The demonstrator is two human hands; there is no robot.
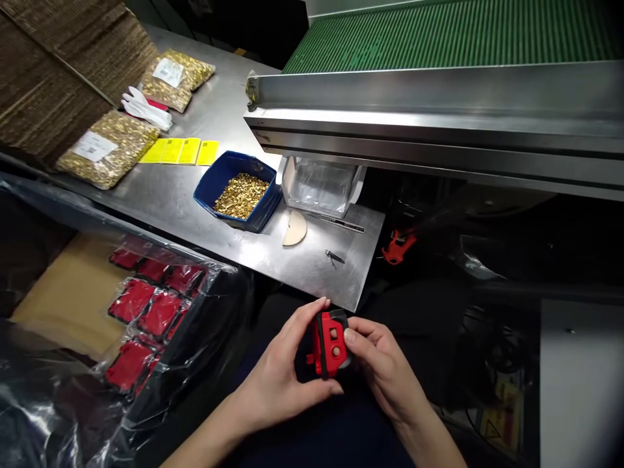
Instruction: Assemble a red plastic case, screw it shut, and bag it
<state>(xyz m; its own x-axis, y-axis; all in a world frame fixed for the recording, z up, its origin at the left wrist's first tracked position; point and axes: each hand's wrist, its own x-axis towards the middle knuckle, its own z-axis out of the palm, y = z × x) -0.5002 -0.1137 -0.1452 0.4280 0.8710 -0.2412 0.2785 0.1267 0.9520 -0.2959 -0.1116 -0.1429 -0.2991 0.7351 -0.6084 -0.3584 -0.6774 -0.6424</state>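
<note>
- The left hand [280,383] has its grip closed around a small red and black plastic part [330,343]: thumb under its lower edge, fingertips curled over the top left corner.
- The right hand [385,367] also holds the part, from its 3 o'clock side; the grip is narrow, with the thumb tip pressed on the red face beside a small square opening.
- The part sits low in the middle of the view, between both hands, held off the desk [312,260] and just below the desk's near edge.
- At 12 o'clock from the hands, a small metal clip [334,257] lies on the desk, with a pale half-round piece [295,229] at 11 o'clock.
- Further at 11 o'clock stands a blue bin [214,182] filled with small brass pieces [241,195]; just to its right is a clear plastic bag [319,185] in a white holder.
- At 9 o'clock from the hands, a plastic-lined box [205,325] holds rows of red parts [146,305].
- Far at 10 o'clock lie yellow cards [180,151], two bags of brass pieces [104,149], white gloves [146,109] and flattened cardboard [53,65].
- At 1 o'clock a green conveyor belt [453,32] runs above a steel rail [429,91]; a red tool [398,246] hangs in the dark space under it.
</note>
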